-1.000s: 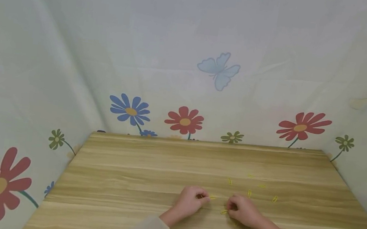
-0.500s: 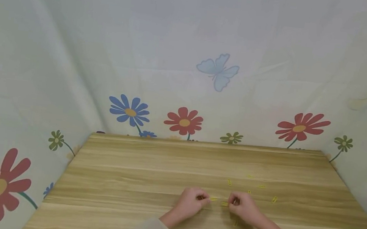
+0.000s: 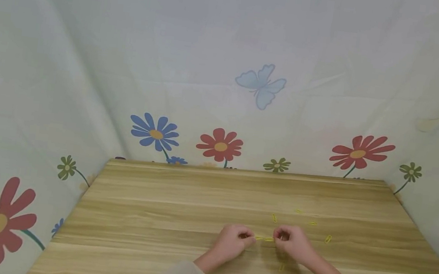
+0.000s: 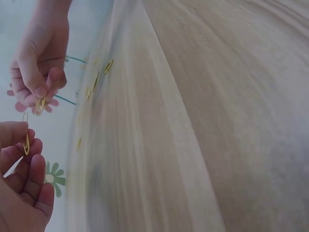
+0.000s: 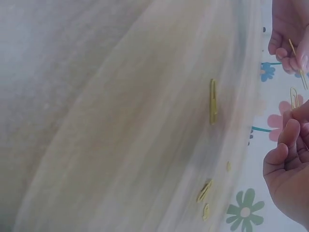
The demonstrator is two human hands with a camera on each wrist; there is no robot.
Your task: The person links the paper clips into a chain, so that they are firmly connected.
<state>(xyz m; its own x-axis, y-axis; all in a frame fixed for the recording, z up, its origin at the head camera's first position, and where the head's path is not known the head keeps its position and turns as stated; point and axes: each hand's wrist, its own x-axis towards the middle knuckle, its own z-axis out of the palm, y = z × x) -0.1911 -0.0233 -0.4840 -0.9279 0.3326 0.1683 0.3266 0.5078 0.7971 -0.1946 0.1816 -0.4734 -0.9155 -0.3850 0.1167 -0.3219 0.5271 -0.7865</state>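
Observation:
In the head view my left hand point(image 3: 232, 243) pinches a yellow paper clip point(image 3: 259, 239) between thumb and fingertips. Facing it, my right hand point(image 3: 293, 245) pinches another yellow paper clip point(image 3: 268, 239). Both clips point at each other above the tabletop, their ends very close; whether they are hooked together I cannot tell. From the left wrist, the left hand's paper clip point(image 4: 26, 144) shows on both sides of the thumb, and the right hand's clip point(image 4: 40, 106) sticks out just beyond. The right wrist view shows the right hand's paper clip point(image 5: 294, 98) projecting past its fingertips.
Several loose yellow paper clips lie on the wooden table point(image 3: 154, 202). One clip point(image 3: 282, 267) is nearer my body, below the right hand; another clip point(image 3: 328, 238) lies to its right. A clip point(image 3: 274, 217) rests beyond the hands. Flower-printed cloth point(image 3: 192, 88) hangs around the table.
The right hand has moved slightly away from my body with its paper clip, and the left hand slightly to the right. The gap between the two held clips has closed up.

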